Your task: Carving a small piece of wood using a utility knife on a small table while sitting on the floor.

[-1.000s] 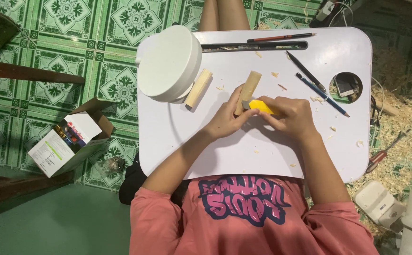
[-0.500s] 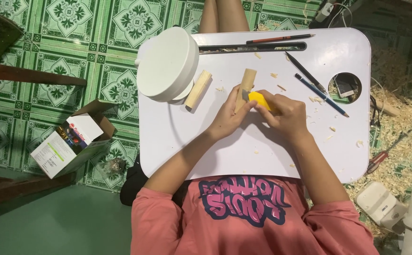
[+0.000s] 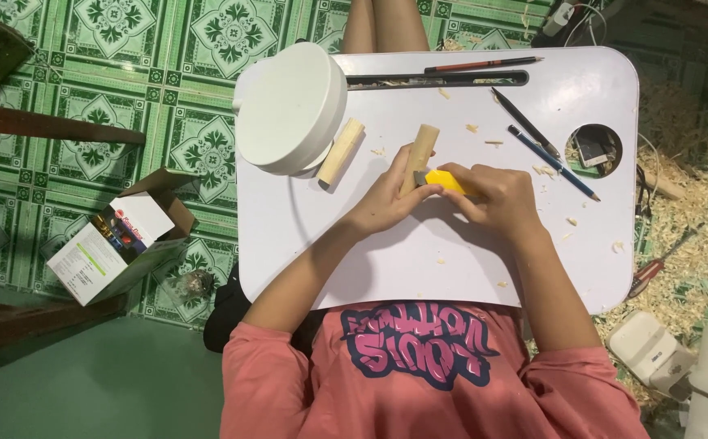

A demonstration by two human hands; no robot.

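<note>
My left hand [image 3: 393,197] grips the lower end of a short pale wooden stick [image 3: 422,150] that stands up from the white lap table [image 3: 451,260]. My right hand [image 3: 496,197] holds a yellow utility knife [image 3: 445,180], its blade end against the stick near my left fingers. A second wooden stick [image 3: 342,151] lies loose to the left, beside a round white lamp head [image 3: 289,107].
Two pencils [image 3: 550,150] lie at the right by a round cup hole [image 3: 594,149]; another pencil [image 3: 484,64] rests above the table's slot. Wood shavings [image 3: 695,236] cover the floor on the right. An open cardboard box [image 3: 118,240] sits on the green tiles at left.
Both hands and the stick have shifted slightly; the knife has moved a little along the stick. Nothing was picked up or let go.
</note>
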